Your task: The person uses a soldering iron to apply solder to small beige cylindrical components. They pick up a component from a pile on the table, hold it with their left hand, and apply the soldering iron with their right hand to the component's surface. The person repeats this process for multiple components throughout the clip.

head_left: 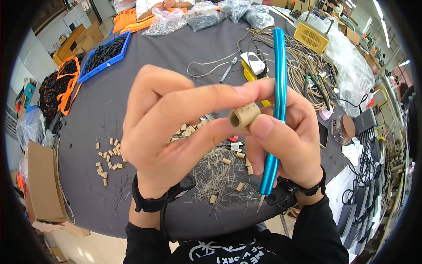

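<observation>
1. Beige tube (pixel 245 116): one, clamped above the worktop (pixel 193 225) by fingers of the left hand (pixel 160 119) and right hand (pixel 299 141).
2. Blue tool (pixel 280 72): one, held by the latter.
3. Loose tubes (pixel 120 166) are partly hidden; four bags (pixel 204 18) are set along the far edge.

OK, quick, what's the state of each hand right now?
Left hand: closed, at the tan tube, sharing the hold.
Right hand: closed, holding the blue tool and that same tan tube.
</observation>
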A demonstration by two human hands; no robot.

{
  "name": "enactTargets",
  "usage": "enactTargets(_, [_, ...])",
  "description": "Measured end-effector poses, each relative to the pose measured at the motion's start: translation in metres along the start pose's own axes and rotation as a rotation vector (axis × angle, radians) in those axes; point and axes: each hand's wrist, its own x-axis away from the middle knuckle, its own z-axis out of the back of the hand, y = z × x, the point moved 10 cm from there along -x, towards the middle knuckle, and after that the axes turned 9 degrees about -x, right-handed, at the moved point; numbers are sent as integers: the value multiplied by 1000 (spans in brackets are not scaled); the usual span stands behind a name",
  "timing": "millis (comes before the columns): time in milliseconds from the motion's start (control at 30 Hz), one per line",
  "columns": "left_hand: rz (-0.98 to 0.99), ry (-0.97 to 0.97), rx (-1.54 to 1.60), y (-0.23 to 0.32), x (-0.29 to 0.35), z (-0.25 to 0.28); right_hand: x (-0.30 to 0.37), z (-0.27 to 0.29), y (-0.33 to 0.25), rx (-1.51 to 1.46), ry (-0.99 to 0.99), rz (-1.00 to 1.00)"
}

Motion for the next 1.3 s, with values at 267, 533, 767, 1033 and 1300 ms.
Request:
enactTargets(267, [33, -63, 90, 1, -4, -7, -3, -1, 9, -30, -63, -108])
enactTargets(533, [-95, 50, -262, 21, -4, 2, 13, 21, -38, -16, 256, 446])
enactTargets(767, [-160, 120, -408, 34, -2, 2, 54, 2, -88, 211, 69, 935])
enactTargets(1033, [-152, 130, -451, 36, 3, 2, 71, -23, -82, 537, -21, 1124])
enactTargets(1300, [-169, 113, -464, 36, 2, -1, 83, -21, -83, 621, -56, 1158])
